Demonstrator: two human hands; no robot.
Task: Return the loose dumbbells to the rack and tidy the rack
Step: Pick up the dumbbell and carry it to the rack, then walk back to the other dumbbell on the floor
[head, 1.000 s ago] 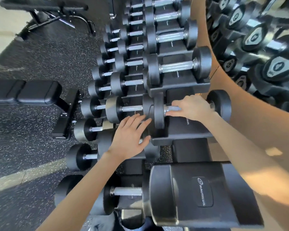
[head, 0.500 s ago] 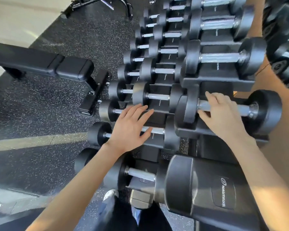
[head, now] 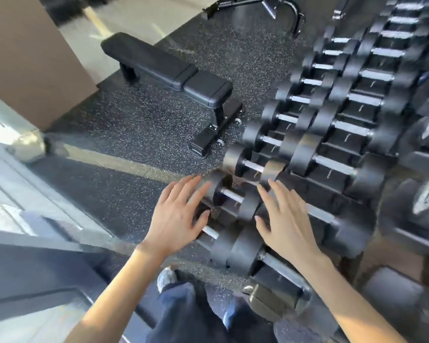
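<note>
A tiered black dumbbell rack [head: 332, 177] runs from the lower middle up to the top right, filled with rows of black round-headed dumbbells with chrome handles. My left hand [head: 176, 216] hovers with fingers spread over the near end of the lowest row, above a small dumbbell [head: 229, 196]. My right hand [head: 286, 219] is also spread flat, above the middle row of dumbbells, holding nothing. The picture is blurred by motion, so I cannot tell whether either palm touches metal.
A black flat bench [head: 174, 75] stands on the speckled rubber floor left of the rack, its foot close to the lowest row. Another bench frame [head: 265, 6] is at the top. My legs and a shoe [head: 166, 278] are below. A brown wall [head: 27, 58] is at left.
My right hand let go of the top-tier dumbbell handle and both hands drew back, spread. The view swung left and down, so the rack now sits further right.
</note>
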